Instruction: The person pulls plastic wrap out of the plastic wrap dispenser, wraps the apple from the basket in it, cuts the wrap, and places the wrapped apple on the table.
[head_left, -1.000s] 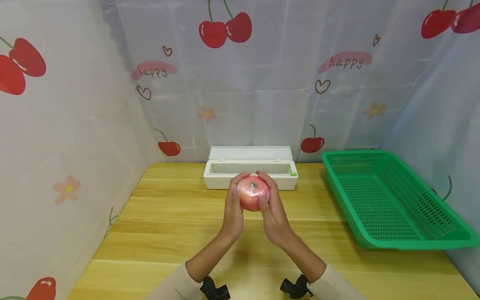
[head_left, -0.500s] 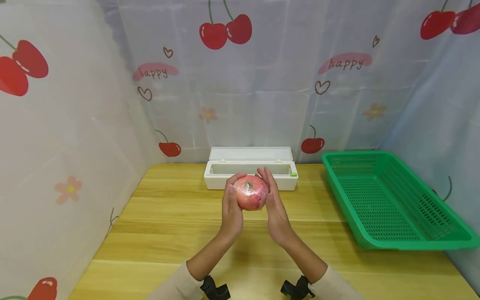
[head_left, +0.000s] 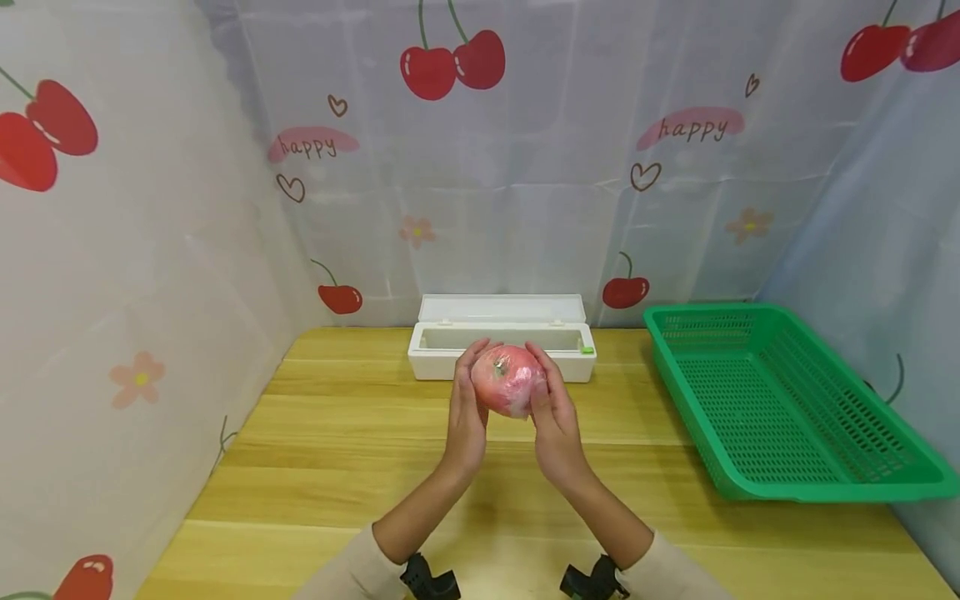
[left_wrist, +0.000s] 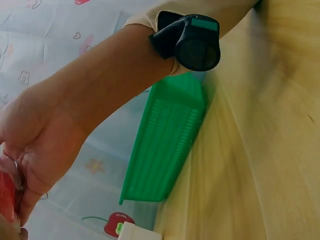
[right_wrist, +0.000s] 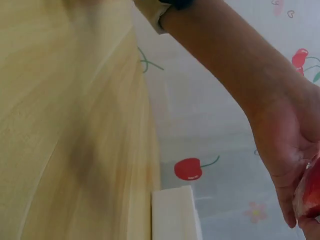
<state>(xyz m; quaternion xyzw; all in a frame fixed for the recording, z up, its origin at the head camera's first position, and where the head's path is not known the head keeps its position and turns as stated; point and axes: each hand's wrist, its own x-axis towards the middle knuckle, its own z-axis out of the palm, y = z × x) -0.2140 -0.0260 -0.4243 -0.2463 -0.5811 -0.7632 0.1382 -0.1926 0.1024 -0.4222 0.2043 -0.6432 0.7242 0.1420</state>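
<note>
A red apple (head_left: 507, 382) with clear, shiny plastic film around it is held above the table in the head view, its stem end tilted to the left. My left hand (head_left: 467, 417) cups its left side, with the thumb on the near face. From the right, my right hand (head_left: 557, 421) holds it, thumb against the film. Part of the apple (left_wrist: 7, 195) shows at the edge of the left wrist view, with the right hand (left_wrist: 47, 145) beyond it. The right wrist view catches the film-covered apple (right_wrist: 309, 192) against the left hand (right_wrist: 285, 145).
Behind the hands stands a long white box (head_left: 450, 364) with its lid raised and a small green piece at its right end. A green perforated basket (head_left: 757, 492) sits at the right of the wooden table (head_left: 337, 450). Cherry-print curtains (head_left: 525, 242) enclose the back and sides.
The apple has turned between the hands, and its stem end now leans left. My right fingers, straighter and looser half a second ago, have closed back around its right side.
</note>
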